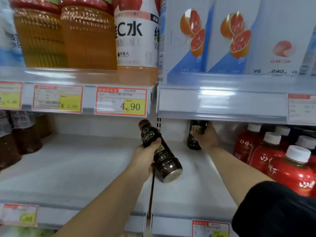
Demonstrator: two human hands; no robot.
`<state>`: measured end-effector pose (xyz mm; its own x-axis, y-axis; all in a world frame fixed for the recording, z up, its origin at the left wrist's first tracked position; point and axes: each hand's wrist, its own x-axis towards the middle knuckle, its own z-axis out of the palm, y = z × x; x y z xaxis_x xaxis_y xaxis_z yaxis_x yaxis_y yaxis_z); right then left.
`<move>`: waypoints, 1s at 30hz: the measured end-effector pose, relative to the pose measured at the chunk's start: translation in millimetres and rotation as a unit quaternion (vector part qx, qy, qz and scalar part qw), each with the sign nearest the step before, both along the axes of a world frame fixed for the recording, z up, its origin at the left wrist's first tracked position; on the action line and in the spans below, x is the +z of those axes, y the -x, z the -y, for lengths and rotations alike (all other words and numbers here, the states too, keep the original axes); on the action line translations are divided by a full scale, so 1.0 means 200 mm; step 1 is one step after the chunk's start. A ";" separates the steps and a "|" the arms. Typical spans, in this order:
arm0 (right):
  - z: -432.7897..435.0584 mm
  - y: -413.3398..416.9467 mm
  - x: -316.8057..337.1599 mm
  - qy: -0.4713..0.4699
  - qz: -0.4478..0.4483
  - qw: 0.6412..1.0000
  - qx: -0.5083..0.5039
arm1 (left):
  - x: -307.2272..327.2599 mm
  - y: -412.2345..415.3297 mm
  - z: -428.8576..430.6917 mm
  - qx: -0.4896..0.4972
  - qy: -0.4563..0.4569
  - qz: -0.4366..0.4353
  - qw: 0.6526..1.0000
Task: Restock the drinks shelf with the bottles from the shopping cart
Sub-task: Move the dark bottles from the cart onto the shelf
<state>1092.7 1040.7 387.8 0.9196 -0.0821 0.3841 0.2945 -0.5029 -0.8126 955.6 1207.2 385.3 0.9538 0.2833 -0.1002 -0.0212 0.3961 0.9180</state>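
My left hand [145,156] grips a dark coffee bottle [164,161] round its middle, tilted with the brown cap up and to the left, above the white shelf [85,168]. Further back and to the right, my right hand [207,136] holds a second dark coffee bottle [196,132] upright, its base on or just above the shelf, near the back. That bottle's top is hidden behind the upper shelf's edge. The shopping cart is out of view.
Red bottles with white caps [280,156] stand at the right of the same shelf. Brown tea bottles [18,139] stand at its left. The shelf above [222,101] carries amber bottles, a white vitamin water bottle and grapefruit cartons. A thin dark divider [151,194] splits the shelf.
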 end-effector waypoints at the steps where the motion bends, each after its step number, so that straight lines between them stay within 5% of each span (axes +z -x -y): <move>1: 0.00 -0.02 0.00 0.007 0.000 1.000 -0.004 | 0.00 -0.01 -0.01 -0.001 0.004 -0.004 1.000; 8: 0.05 0.02 0.00 0.035 -0.091 0.994 0.054 | 0.01 -0.06 0.03 -0.036 -0.019 -0.009 0.999; 15: 0.24 0.26 0.01 0.272 -0.191 0.934 0.133 | 0.11 -0.25 0.14 -0.001 -0.286 0.133 0.949; 24: 0.31 0.32 -0.04 0.374 -0.170 0.894 0.180 | 0.03 -0.42 0.17 0.055 -0.379 0.158 0.910; 30: 0.33 0.30 -0.07 0.381 -0.148 0.894 0.185 | -0.07 -0.43 0.11 -0.052 -0.477 0.076 0.874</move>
